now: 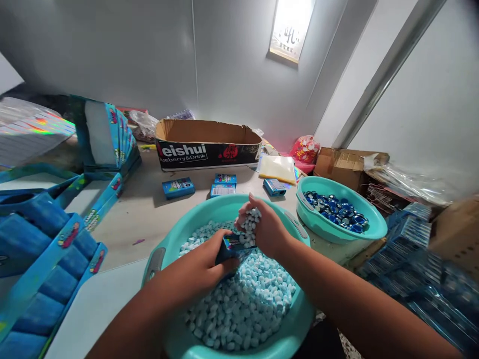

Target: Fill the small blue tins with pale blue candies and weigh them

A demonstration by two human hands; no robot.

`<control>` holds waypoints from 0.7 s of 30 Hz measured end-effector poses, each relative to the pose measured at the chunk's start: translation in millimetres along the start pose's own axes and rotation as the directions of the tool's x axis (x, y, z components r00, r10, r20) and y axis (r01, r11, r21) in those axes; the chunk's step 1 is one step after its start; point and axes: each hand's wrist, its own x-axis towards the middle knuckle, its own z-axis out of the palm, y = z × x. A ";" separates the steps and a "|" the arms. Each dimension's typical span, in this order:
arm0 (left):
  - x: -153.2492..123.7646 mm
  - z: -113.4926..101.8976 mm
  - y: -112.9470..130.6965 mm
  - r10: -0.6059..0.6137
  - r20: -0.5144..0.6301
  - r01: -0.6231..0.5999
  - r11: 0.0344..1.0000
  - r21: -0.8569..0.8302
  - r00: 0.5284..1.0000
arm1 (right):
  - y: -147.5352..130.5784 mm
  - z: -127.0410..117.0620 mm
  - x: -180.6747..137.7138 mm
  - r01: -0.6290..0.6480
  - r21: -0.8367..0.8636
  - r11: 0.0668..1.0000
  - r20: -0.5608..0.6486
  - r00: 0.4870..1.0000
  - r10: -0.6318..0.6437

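Observation:
A big teal basin (299, 319) in front of me is full of small pale blue and white candies (247, 304). Over it, my left hand (198, 271) is closed around a small blue box (234, 244). My right hand (264, 227) is cupped around a handful of candies directly above the box's open end. Both hands are touching over the middle of the basin.
A smaller teal bowl (325, 232) of shiny blue caps stands at the right. Several small blue boxes (178, 187) lie on the table beyond. An open cardboard carton (208, 144) stands further back. Blue display trays (48, 249) are stacked on the left, wrapped packs (422, 249) on the right.

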 end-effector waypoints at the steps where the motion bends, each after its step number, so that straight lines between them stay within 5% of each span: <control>1: 0.3 0.7 -1.4 0.005 -0.021 -0.005 1.000 -0.005 1.000 | -0.4 0.8 -0.4 -0.006 -0.017 1.000 0.008 1.000 0.006; 8: -0.5 1.2 -1.3 0.044 -0.081 -0.052 0.995 -0.091 0.996 | -3.8 4.6 -2.5 0.093 -0.173 0.980 0.129 0.989 -0.071; 21: -1.3 -4.3 4.0 -0.005 -0.205 -0.007 0.998 -0.061 0.979 | -0.3 4.0 0.7 0.023 -0.109 0.994 0.045 0.999 -0.019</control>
